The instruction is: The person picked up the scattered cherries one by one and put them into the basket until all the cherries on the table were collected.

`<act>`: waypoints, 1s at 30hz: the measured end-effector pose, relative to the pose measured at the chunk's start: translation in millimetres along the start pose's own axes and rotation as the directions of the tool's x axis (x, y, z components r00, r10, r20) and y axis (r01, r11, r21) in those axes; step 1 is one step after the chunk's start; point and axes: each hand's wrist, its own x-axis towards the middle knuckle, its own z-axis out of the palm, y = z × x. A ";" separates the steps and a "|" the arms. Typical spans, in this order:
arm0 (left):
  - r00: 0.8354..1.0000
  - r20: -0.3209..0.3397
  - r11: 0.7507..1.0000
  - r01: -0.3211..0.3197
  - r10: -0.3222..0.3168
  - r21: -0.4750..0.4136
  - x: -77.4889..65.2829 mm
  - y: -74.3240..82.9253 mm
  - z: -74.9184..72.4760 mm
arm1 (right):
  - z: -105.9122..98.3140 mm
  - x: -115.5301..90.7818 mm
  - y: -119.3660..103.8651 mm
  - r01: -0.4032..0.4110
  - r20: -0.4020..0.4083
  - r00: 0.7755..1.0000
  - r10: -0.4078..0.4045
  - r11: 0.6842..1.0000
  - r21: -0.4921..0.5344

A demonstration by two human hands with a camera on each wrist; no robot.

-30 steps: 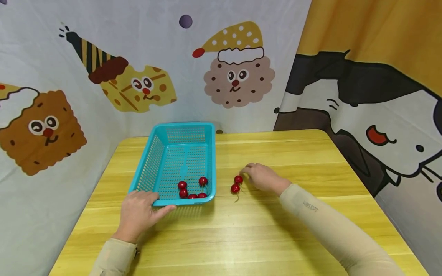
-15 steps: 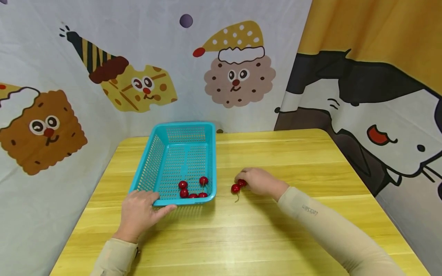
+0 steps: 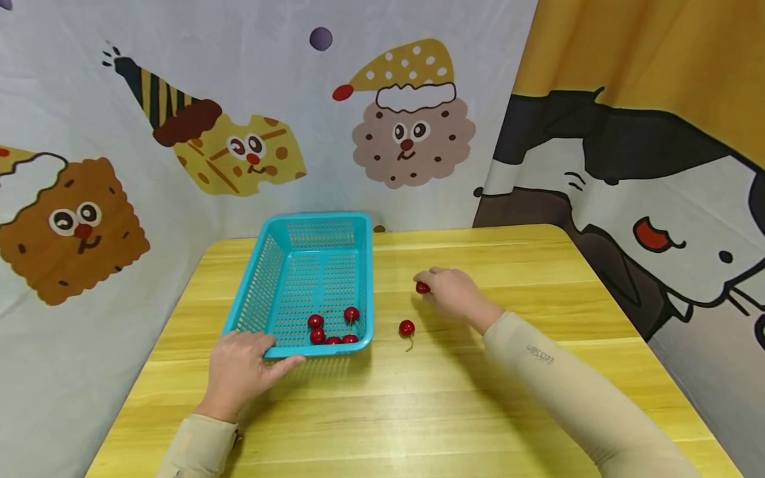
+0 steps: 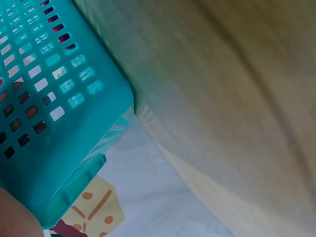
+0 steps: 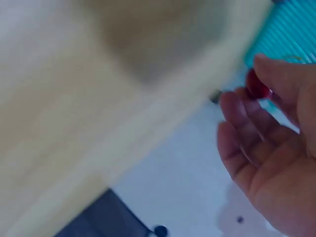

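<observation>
My left hand grips the near left corner of a blue plastic basket, thumb along the near rim. Several red cherries lie inside at the basket's near right end. Right of the basket, my right hand pinches a cherry between thumb and fingers above the table. The right wrist view shows that cherry at the fingertips, its stem mostly hidden. A single cherry with a curved stem lies on the table between basket and right hand. In the left wrist view the perforated basket wall fills the left side.
Everything stands on a yellow wood-grain table. A cloth backdrop printed with cartoon figures hangs right behind its far edge, with a yellow and black section on the right.
My right hand came down to the pair of cherries, took hold of the farther one and lifted it away from the other. My left hand and the basket stayed in place.
</observation>
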 end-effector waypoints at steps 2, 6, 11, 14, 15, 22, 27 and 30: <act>1.000 -0.002 1.000 0.003 -0.003 0.001 -0.8 -1.3 -1.5 | -18.5 14.7 -13.5 -0.036 -0.054 0.998 0.039 0.998 0.053; 1.000 -0.009 1.000 0.010 -0.010 0.010 -2.2 -3.4 -2.8 | -38.0 41.7 -57.5 0.039 -0.133 0.991 -0.016 0.983 0.177; 1.000 0.004 1.000 0.001 -0.001 0.014 -2.6 -2.8 0.0 | -16.2 59.3 -108.9 0.229 -0.120 0.970 -0.210 0.959 0.168; 1.000 0.023 1.000 -0.008 0.008 0.008 -1.8 -2.3 0.9 | 4.6 64.1 -124.2 0.259 -0.065 0.966 -0.252 0.957 0.133; 1.000 0.028 1.000 -0.010 0.010 0.005 -1.2 -2.5 0.8 | 10.2 65.0 -127.1 0.252 -0.051 0.967 -0.248 0.959 0.129; 1.000 0.009 1.000 -0.013 0.013 -0.002 3.2 -3.5 0.7 | 22.6 66.6 -131.7 0.205 -0.049 0.978 -0.201 0.973 0.105; 1.000 0.006 1.000 -0.011 0.011 -0.005 3.4 -3.6 0.7 | 24.3 65.8 -132.9 0.185 -0.041 0.983 -0.181 0.978 0.099; 1.000 0.013 1.000 -0.001 0.001 -0.003 1.0 -3.0 1.3 | 26.3 65.8 -133.4 0.182 -0.043 0.983 -0.178 0.977 0.107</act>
